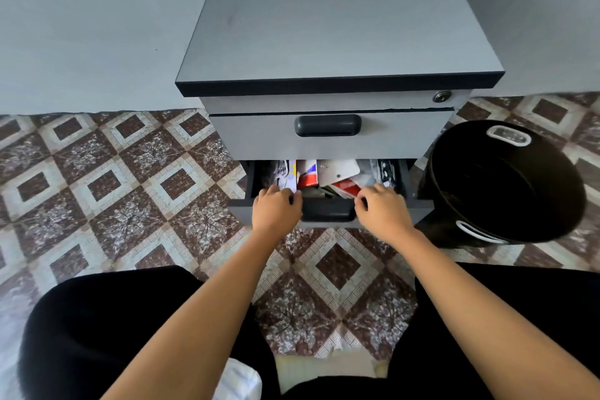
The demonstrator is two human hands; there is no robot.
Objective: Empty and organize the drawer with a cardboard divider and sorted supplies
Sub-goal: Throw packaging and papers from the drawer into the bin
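Grey flat-fronted laminate drawer, the lower one in the smooth grey box-shaped cabinet, sat partly open at 12 o'clock from the person. The left hand and the right hand each curled over its front lip, on either side of the black moulded plastic handle. Its crammed heap of glossy red-and-white cartons and crumpled paper stood high, so a sharp pull would likely have snagged it under the closed upper drawer or tipped the tray off its runners, and the round shiny black plastic bin at 3 o'clock on the hard patterned floor tiles looked near enough to be knocked.
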